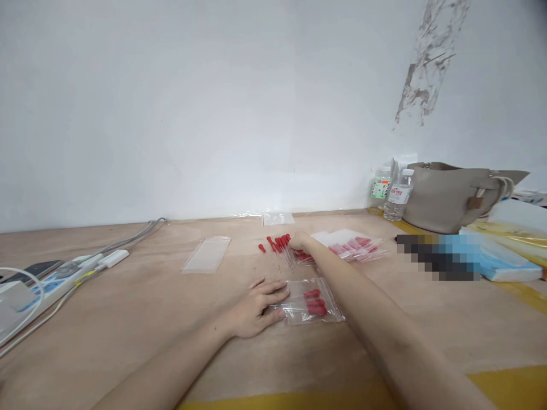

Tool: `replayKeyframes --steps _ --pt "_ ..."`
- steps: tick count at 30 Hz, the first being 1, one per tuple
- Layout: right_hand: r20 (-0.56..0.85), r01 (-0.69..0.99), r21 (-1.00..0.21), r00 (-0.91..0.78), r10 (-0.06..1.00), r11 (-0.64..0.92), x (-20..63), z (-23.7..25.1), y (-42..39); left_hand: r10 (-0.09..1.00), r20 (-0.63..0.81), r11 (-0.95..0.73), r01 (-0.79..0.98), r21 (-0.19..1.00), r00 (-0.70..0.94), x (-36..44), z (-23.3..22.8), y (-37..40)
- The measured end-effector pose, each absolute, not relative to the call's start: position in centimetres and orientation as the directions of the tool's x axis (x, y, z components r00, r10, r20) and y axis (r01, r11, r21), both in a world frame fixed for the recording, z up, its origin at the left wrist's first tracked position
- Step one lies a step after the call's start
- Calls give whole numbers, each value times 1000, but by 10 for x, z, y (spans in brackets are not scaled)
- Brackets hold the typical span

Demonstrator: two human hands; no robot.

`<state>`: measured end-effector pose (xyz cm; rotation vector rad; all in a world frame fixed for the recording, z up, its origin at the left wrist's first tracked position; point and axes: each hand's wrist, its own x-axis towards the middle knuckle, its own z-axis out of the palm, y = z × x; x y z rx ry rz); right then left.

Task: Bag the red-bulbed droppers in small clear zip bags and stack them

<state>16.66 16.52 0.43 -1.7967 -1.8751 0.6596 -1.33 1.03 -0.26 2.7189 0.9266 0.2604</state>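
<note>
While the left hand (256, 307) lies flat, fingers spread, on the near bag (310, 307) mid-desk, the right hand (299, 240) reaches beyond it toward the wall edge, fingers closed around loose red-capped droppers (277, 246).

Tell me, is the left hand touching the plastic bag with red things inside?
Touching. The head view shows the left hand lying flat with its fingers on the edge of the clear bag.

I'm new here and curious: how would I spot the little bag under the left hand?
On the wooden table, look just in front of the person. The left hand rests on a clear bag. Unlike the empty bag farther left, it holds red-capped pieces.
</note>
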Motion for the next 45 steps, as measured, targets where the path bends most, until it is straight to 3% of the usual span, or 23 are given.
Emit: replayKeyframes --steps 3,9,12,19,26,39,42,45 --pt "-21 696 -718 -37 999 11 174 15 153 612 85 -769 568 293 786 -13 -2 10" --pt "93 504 -860 -10 996 86 230 24 95 612 83 -767 566 302 786 -14 -2 11" --pt "191 287 -943 54 980 168 261 13 61 609 83 -769 563 302 788 -15 -3 13" --pt "209 45 -978 280 937 205 280 -26 31 614 75 -766 569 300 786 -15 -4 14" --pt "166 -137 -971 214 963 197 263 -35 23 603 76 -775 562 288 794 -15 -5 14" --pt "30 -223 -974 78 996 47 272 -34 19 605 88 -776 561 288 792 -15 -2 11" --pt "30 -39 -999 2 1000 30 278 -32 19 606 103 -777 560 288 789 -14 -1 9" --pt "198 353 -913 -61 978 206 284 -29 17 606 112 -778 557 292 787 -13 1 8"
